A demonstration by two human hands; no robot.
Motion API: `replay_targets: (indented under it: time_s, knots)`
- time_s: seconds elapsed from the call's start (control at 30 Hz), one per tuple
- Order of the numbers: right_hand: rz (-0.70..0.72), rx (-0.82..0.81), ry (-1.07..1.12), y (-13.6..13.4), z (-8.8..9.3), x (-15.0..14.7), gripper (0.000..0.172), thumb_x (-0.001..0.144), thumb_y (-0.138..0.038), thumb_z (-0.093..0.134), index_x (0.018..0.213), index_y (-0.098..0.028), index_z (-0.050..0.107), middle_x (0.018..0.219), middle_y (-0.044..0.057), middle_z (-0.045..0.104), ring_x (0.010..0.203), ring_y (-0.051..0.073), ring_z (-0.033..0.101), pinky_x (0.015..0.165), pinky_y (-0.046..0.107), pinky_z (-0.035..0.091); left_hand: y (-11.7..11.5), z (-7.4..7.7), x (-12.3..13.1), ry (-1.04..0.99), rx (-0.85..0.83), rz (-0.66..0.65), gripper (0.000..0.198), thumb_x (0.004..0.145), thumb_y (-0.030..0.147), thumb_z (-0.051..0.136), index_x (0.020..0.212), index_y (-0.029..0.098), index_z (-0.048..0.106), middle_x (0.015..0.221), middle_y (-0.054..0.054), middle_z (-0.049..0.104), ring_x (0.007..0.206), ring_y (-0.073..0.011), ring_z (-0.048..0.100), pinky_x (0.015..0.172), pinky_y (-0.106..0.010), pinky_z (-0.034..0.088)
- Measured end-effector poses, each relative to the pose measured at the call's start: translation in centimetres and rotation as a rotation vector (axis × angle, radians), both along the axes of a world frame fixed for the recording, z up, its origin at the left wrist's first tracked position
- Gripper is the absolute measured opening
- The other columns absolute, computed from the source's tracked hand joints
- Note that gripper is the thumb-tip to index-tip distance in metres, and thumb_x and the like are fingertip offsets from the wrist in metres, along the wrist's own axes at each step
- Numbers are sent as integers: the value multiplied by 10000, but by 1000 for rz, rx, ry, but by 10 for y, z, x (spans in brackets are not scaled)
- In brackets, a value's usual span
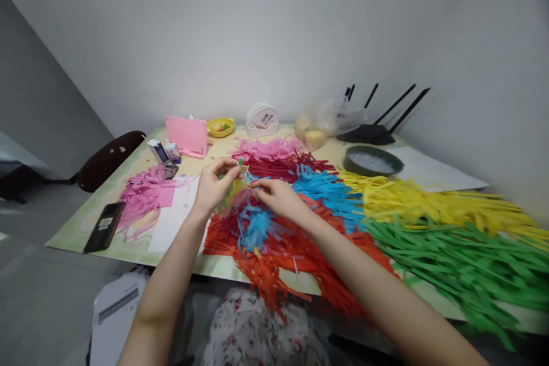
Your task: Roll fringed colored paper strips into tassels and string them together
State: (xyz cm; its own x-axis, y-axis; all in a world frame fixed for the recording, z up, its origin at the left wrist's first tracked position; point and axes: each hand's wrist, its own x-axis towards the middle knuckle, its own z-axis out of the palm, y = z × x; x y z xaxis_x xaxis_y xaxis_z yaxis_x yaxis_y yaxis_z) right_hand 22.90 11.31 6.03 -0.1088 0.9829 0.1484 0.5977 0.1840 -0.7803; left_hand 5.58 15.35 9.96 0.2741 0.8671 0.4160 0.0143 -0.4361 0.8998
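My left hand (pixel 217 180) is raised over the table, its fingers pinching a strand with small green and yellow bits at its tip. Close by on the right, my right hand (pixel 278 197) has thumb and forefinger closed on a thin pale strand of the same bunch. Beneath both hands hangs a multicoloured paper tassel garland, with a blue tassel (pixel 257 229) showing most clearly. Red-orange fringed paper (pixel 300 246) lies under it and droops over the front edge. Blurring and my fingers hide exactly where the strands join.
Blue (pixel 330 191), yellow (pixel 412 200) and green fringed paper (pixel 454 251) spread rightward. Pink fringe (pixel 143 194) and a phone (pixel 104 227) lie left. Behind stand a pink tablet case (pixel 187 136), yellow dish (pixel 221 127), dark bowl (pixel 372 160) and black router (pixel 369 134).
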Motion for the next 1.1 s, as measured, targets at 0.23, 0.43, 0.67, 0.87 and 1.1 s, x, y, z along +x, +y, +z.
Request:
replay_targets:
  time_s: [0.23, 0.43, 0.67, 0.87, 1.1]
  knots:
    - [67, -41, 50, 8, -13, -11, 170, 797, -247, 568, 878, -152, 685, 612, -16, 643, 559, 129, 547, 556, 225, 397, -2, 2, 4, -4, 1, -3, 167, 758, 297, 683, 840, 154, 653, 721, -10, 677, 661, -130, 650, 668, -233, 507]
    - [55, 7, 28, 3, -6, -4, 137, 780, -266, 560, 739, -165, 645, 639, -14, 617, 585, 123, 525, 569, 226, 379, 6, 2, -13, -5, 16, 53, 189, 756, 315, 692, 846, 152, 658, 704, -14, 685, 660, -140, 661, 673, -248, 522]
    - [-13, 153, -121, -19, 54, 39, 101, 795, -274, 585, 750, -198, 634, 679, 12, 650, 591, 156, 537, 586, 271, 383, 19, -16, -26, 135, 86, 159, 147, 776, 270, 649, 848, 145, 680, 721, -22, 707, 674, -147, 668, 675, -250, 511]
    - [-80, 553, -288, -22, 122, 54, 71, 828, -205, 587, 794, -237, 640, 656, 5, 637, 555, 157, 513, 558, 284, 371, 14, -27, -8, 305, 166, 114, 146, 820, 240, 614, 884, 163, 720, 851, -47, 746, 788, -166, 675, 769, -277, 501]
    - [-61, 739, -190, 3, 159, 53, 39, 809, -214, 655, 826, -245, 638, 657, 10, 587, 731, 200, 583, 692, 304, 444, 6, -17, 7, 430, 277, 89, 155, 844, 248, 614, 910, 202, 746, 902, -50, 760, 836, -195, 672, 781, -304, 494]
